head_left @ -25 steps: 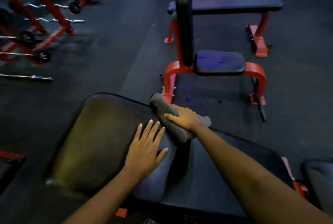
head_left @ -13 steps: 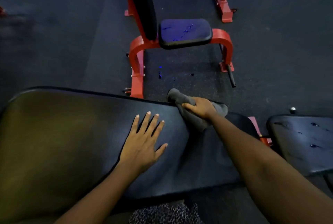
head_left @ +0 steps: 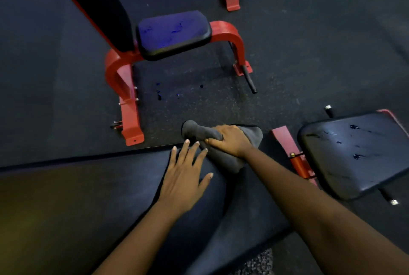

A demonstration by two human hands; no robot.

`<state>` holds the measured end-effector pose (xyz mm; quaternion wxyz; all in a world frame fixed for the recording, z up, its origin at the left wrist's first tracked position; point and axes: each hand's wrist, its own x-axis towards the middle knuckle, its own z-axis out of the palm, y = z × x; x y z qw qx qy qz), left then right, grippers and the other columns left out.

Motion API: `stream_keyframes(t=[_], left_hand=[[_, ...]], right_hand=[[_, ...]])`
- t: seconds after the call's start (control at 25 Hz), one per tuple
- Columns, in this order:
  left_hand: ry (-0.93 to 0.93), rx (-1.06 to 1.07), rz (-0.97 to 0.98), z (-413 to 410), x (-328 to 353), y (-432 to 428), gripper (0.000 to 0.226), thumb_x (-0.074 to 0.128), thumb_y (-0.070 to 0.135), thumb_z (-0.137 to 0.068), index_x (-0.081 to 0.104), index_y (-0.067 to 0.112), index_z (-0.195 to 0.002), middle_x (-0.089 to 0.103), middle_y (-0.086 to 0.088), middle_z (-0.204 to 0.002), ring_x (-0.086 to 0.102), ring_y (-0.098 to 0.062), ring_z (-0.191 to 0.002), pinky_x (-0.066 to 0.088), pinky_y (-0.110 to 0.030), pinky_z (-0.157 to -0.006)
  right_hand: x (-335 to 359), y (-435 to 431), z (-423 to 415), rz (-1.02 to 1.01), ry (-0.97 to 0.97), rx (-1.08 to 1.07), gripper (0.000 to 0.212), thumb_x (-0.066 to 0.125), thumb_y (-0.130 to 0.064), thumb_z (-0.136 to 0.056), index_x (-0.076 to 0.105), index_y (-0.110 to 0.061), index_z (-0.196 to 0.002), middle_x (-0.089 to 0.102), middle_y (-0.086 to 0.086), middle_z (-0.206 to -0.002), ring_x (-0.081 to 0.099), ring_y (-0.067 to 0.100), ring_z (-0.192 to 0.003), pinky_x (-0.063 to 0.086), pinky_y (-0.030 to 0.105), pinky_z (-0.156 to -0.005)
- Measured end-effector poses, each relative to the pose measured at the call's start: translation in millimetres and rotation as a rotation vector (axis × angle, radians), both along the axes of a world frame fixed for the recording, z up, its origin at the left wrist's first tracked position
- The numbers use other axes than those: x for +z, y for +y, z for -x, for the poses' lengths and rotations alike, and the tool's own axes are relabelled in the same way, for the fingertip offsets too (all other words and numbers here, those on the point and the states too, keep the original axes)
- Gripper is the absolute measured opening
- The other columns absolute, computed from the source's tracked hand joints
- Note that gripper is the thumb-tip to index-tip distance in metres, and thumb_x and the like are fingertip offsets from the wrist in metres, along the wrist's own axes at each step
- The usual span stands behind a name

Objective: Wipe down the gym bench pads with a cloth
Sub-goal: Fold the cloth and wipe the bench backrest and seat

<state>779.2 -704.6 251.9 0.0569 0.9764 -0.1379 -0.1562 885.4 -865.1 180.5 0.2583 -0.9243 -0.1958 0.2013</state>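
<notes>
Left hand [head_left: 183, 177] flat on the pad [head_left: 88, 197], fingers straight and spread, holding nothing. Just right of its fingertips, at the pad's far edge, I see the grey cloth [head_left: 223, 160] bunched under my right hand [head_left: 232, 140], which grips it.

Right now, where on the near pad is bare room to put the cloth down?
Free: the wide pad stretch left of the left hand. Crowded: the far edge, where the right hand grips the cloth.
</notes>
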Motion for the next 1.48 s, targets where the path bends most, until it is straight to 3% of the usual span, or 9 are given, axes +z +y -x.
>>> stream_keyframes(t=[0.4, 0.56, 0.72, 0.84, 0.96, 1.2, 1.36, 1.44, 1.48], left_hand=[[0.141, -0.288, -0.175, -14, -71, -144, 0.065, 0.02, 0.053, -0.095, 0.0, 0.023, -0.149, -0.01, -0.002, -0.158, -0.018, -0.023, -0.144, -0.019, -0.047, -0.113], [0.09, -0.33, -0.195, -6, -91, -152, 0.067, 0.026, 0.056, -0.087, 0.039, 0.018, -0.141, 0.036, -0.01, -0.149, 0.023, -0.032, -0.141, 0.011, -0.058, -0.11], [-0.024, -0.352, -0.193, -4, -102, -152, 0.067, 0.029, 0.055, -0.085, 0.046, 0.016, -0.137, 0.041, -0.012, -0.145, 0.031, -0.034, -0.138, 0.018, -0.061, -0.107], [-0.068, -0.35, -0.2, -2, -105, -150, 0.068, 0.027, 0.056, -0.086, 0.041, 0.017, -0.14, 0.038, -0.011, -0.147, 0.028, -0.034, -0.139, 0.018, -0.062, -0.108], [-0.085, -0.354, -0.194, -2, -108, -147, 0.068, 0.026, 0.057, -0.087, 0.039, 0.018, -0.141, 0.037, -0.01, -0.148, 0.026, -0.033, -0.14, 0.016, -0.061, -0.109], [0.047, -0.328, -0.22, -6, -103, -148, 0.072, 0.015, 0.061, -0.086, 0.032, 0.022, -0.144, 0.03, -0.007, -0.152, 0.016, -0.03, -0.144, 0.004, -0.058, -0.112], [0.21, -0.098, 0.104, 1, -74, -150, 0.077, 0.011, 0.064, -0.082, 0.04, 0.023, -0.14, 0.035, -0.003, -0.149, 0.021, -0.022, -0.143, 0.0, -0.045, -0.117], [0.39, 0.238, 0.494, 20, -37, -159, 0.057, 0.034, 0.057, -0.089, 0.054, 0.018, -0.125, 0.056, -0.007, -0.13, 0.047, -0.022, -0.125, 0.027, -0.034, -0.108], [0.519, 0.402, 0.679, 36, -18, -166, 0.042, 0.043, 0.049, -0.092, 0.061, 0.016, -0.11, 0.064, -0.009, -0.113, 0.057, -0.023, -0.108, 0.04, -0.027, -0.091]], right_hand=[[-77, -141, -27, -0.032, 0.201, -0.3, 0.045, 0.046, -0.045, -0.092, 0.053, -0.017, -0.126, 0.057, 0.012, -0.125, 0.051, 0.031, -0.115, 0.039, 0.042, -0.096], [-105, -187, 11, -0.126, 0.392, -0.619, 0.07, 0.037, -0.066, -0.082, 0.038, -0.025, -0.139, 0.048, 0.011, -0.137, 0.044, 0.03, -0.126, 0.033, 0.043, -0.106], [-112, -202, 66, -0.199, 0.505, -0.83, 0.077, 0.047, -0.057, -0.086, 0.025, -0.013, -0.145, 0.029, 0.013, -0.15, 0.028, 0.029, -0.138, 0.022, 0.041, -0.114], [-101, -204, 86, -0.226, 0.453, -0.872, 0.09, 0.041, -0.065, -0.071, 0.024, -0.016, -0.146, 0.028, 0.009, -0.151, 0.028, 0.026, -0.138, 0.022, 0.037, -0.112], [-93, -211, 118, -0.215, 0.406, -0.894, 0.077, 0.038, -0.062, -0.075, 0.031, -0.027, -0.143, 0.036, 0.005, -0.145, 0.038, 0.025, -0.13, 0.032, 0.038, -0.107], [-65, -217, 147, -0.207, 0.272, -1.027, 0.052, 0.048, -0.039, -0.081, 0.053, -0.021, -0.13, 0.057, 0.01, -0.129, 0.052, 0.03, -0.118, 0.043, 0.038, -0.096], [-4, -214, 156, -0.292, 0.307, -1.225, 0.041, 0.051, -0.036, -0.088, 0.056, -0.017, -0.124, 0.061, 0.013, -0.121, 0.054, 0.033, -0.11, 0.044, 0.037, -0.089], [26, -204, 170, -0.418, 0.378, -1.318, 0.038, 0.051, -0.035, -0.089, 0.059, -0.014, -0.12, 0.062, 0.011, -0.119, 0.055, 0.03, -0.107, 0.043, 0.033, -0.087], [38, -197, 180, -0.487, 0.407, -1.381, 0.039, 0.052, -0.037, -0.088, 0.06, -0.015, -0.119, 0.062, 0.009, -0.118, 0.056, 0.028, -0.107, 0.044, 0.034, -0.09]])
